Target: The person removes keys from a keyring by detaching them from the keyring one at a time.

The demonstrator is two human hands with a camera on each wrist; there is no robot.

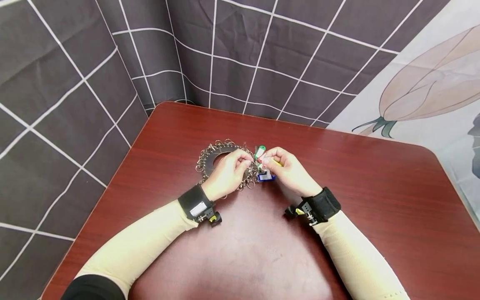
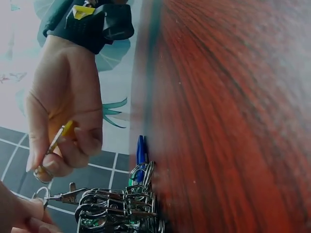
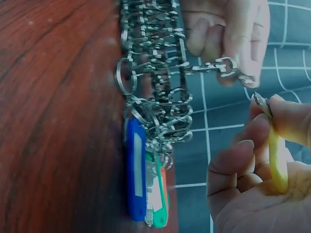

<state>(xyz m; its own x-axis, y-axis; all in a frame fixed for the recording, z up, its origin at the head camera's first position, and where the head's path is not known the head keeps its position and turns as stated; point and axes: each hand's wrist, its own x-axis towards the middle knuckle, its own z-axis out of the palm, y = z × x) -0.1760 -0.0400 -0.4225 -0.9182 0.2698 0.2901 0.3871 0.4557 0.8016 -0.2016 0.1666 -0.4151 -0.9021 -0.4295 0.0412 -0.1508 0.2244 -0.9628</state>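
A dark flat ring-shaped plate point(image 1: 210, 161) lies on the table, edged all round with metal swivel clasps and split rings point(image 1: 202, 154). Over its right side, my left hand point(image 1: 226, 173) pinches the split ring point(image 2: 43, 193) of one clasp point(image 3: 209, 68) between thumb and fingers. My right hand point(image 1: 292, 173) holds a yellow key tag point(image 3: 277, 160), with its small metal ring point(image 3: 262, 103) pinched at the fingertips. The two hands' fingertips are close together. Beside the plate's right edge are a blue key tag point(image 3: 137, 170) and a green key tag point(image 1: 260, 151); a red tag point(image 1: 261, 158) is partly hidden.
The reddish-brown wooden table point(image 1: 375, 183) extends around both forearms. A dark grid-patterned cloth point(image 1: 240, 54) hangs behind and to the left; a pale cloth with a flower print point(image 1: 423, 91) is at the right. Each wrist wears a black strap point(image 1: 196, 201) with a small camera.
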